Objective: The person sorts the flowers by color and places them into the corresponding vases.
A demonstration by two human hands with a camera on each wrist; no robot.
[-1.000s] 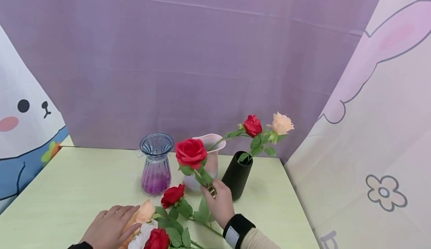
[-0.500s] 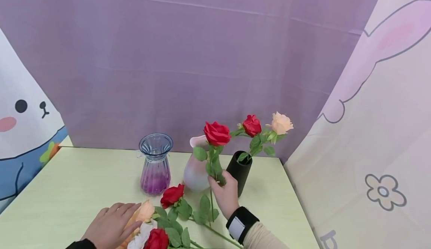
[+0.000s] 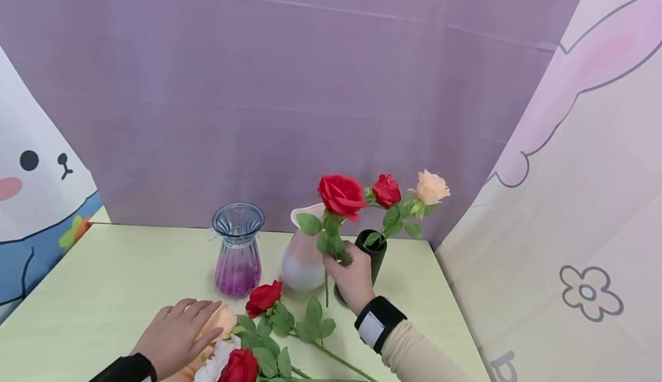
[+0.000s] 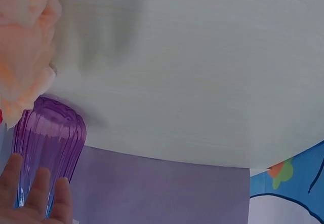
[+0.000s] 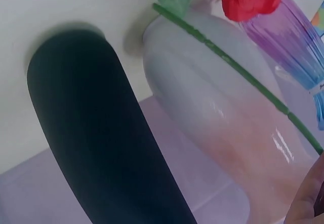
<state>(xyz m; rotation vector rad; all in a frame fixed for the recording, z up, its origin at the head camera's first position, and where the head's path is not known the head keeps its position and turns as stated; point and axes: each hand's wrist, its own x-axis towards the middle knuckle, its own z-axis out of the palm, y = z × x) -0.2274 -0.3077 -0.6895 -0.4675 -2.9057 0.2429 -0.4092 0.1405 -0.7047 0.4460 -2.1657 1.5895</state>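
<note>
Bench (image 3: 124,267) carries a pink vase (image 3: 302,261) and black vase (image 3: 373,250) beside the right hand (image 3: 351,278), fingers gripping an upright red rose (image 3: 341,195). Left hand (image 3: 176,336), fingers relaxed, rests on a peach flower (image 3: 223,320).

Right hand (image 3: 351,278), frame centre, grips a red rose (image 3: 341,195) upright by its stem, between pink vase (image 3: 304,255) and black vase (image 3: 373,250). Left hand (image 3: 178,336), lower left, rests flat on peach flower (image 3: 223,320). Purple glass vase (image 3: 238,250) stands left of the pink one.
</note>
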